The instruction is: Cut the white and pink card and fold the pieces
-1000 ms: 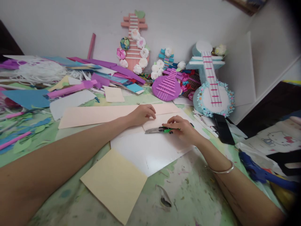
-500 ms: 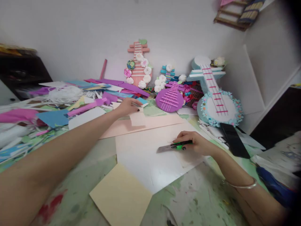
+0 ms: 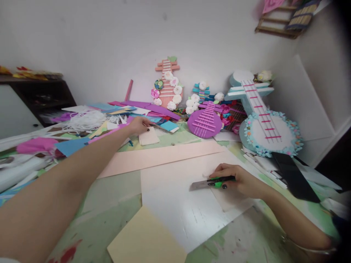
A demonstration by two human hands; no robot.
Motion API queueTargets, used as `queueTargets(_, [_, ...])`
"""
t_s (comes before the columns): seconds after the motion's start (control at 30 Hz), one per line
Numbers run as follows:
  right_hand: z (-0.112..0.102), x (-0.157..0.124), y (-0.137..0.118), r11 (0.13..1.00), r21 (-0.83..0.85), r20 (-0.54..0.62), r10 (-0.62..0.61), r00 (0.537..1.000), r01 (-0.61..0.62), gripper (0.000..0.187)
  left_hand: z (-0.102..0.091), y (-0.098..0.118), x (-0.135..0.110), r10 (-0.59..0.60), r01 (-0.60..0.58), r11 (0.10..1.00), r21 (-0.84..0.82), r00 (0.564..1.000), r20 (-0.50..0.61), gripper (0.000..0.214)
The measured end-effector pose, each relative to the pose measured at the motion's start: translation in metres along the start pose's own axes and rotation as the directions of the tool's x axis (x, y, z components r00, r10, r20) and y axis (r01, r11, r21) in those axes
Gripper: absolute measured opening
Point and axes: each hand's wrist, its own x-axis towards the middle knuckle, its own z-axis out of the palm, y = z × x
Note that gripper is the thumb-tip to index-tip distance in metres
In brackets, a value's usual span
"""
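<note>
My left hand [image 3: 141, 125] reaches across to the far middle of the table, its fingers closed at the upper edge of a small cream foam-like square [image 3: 148, 137]. Part of that grip is hidden. Just right of the fingers lies a small blue piece [image 3: 169, 126]. My right hand [image 3: 233, 179] is closed around a black and green utility knife [image 3: 219, 180]. Its wide blade is out and points left, over a large white sheet [image 3: 170, 204]. A long pale pink strip [image 3: 164, 156] lies along the far edge of this sheet.
A pale yellow sheet [image 3: 148, 237] lies in front. Coloured scraps and white cord [image 3: 85, 120] crowd the left. Decorated model lutes stand at the back, one purple [image 3: 203, 126] and one white and pale blue [image 3: 268, 128]. A black phone [image 3: 296, 177] lies at right.
My left hand has drawn back leftward with the small cream square, away from the pink strip. My right hand keeps the knife over the white sheet. The view has shifted slightly.
</note>
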Motion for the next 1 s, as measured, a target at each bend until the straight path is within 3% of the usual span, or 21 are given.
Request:
queueTargets(0.27, [0.001,0.0,-0.003,1.0,0.003,-0.005,-0.003,1.0,0.003,0.039,0.001,-0.001,0.016,0.1,-0.099,0.993,0.056,0.995,-0.013,0.022])
queueTargets(0.43, [0.001,0.0,-0.003,1.0,-0.019,0.001,0.008,1.0,-0.008,0.041,-0.003,0.0,0.011,0.094,-0.077,0.982,0.173,0.991,-0.093,0.027])
queueTargets(0.57, [0.001,0.001,-0.002,0.999,-0.043,-0.004,-0.007,1.0,0.007,0.043,-0.022,-0.007,-0.021,0.051,-0.024,0.966,0.257,0.994,-0.101,0.03])
queueTargets(0.73, [-0.006,0.0,-0.002,0.998,0.04,-0.129,-0.034,0.991,0.04,0.025,-0.045,-0.018,-0.083,0.01,-0.054,0.961,0.27,0.987,0.163,0.037])
queueTargets(0.87, [-0.019,-0.003,-0.004,0.978,0.208,-0.381,0.088,0.921,-0.007,0.032,-0.048,-0.024,-0.113,0.018,-0.078,0.972,0.22,0.965,0.262,0.047])
queueTargets(0.93, [-0.027,-0.006,-0.008,0.952,0.307,-0.501,0.145,0.853,0.018,0.033,-0.048,-0.023,-0.118,0.043,-0.09,0.98,0.175,0.966,0.256,0.05])
queueTargets(1.0, [-0.034,-0.01,-0.013,0.905,0.415,-0.592,0.187,0.784,0.098,0.028,-0.052,-0.019,-0.12,0.088,-0.111,0.986,0.124,0.98,0.177,0.047])
